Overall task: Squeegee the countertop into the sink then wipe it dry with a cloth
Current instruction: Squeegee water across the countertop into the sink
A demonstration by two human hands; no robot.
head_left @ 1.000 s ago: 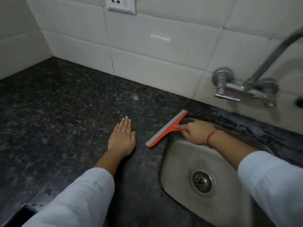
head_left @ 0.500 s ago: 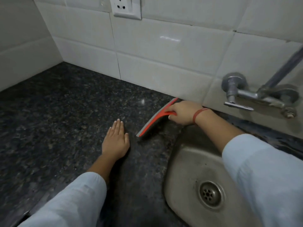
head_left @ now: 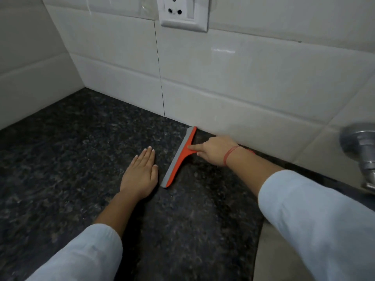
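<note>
Squeegee (head_left: pixel 179 158), orange with a grey rubber strip, is being held by the right hand (head_left: pixel 215 150) at its short handle: the fingers are being curled round the handle and the index finger is being stretched along it toward the blade. The blade is being kept down on the dark speckled countertop (head_left: pixel 71 159). It is lying between the two hands, just beside the thumb of the left hand (head_left: pixel 140 173) and in front of the right hand's knuckles. Its far end is lying close to the foot of the tiled wall (head_left: pixel 243 88), beyond the fingertips of both hands; whether it is touching the tiles cannot be told.

The left hand is being laid flat on the countertop, released, with the fingers straight and close together, and nothing is being grasped by it.

Only a pale strip of the sink (head_left: pixel 272 260) is being shown, below the right forearm and nearer to the person than the right hand. What is lying in it cannot be told.

Being counted: one squeegee, two hands, two light blue sleeves (head_left: pixel 81 256), one red thread (head_left: pixel 230 156) being worn round the right wrist, one metal tap (head_left: pixel 363 147) to the right of the right hand, and one white socket (head_left: pixel 182 13) on the wall high above both hands.
</note>
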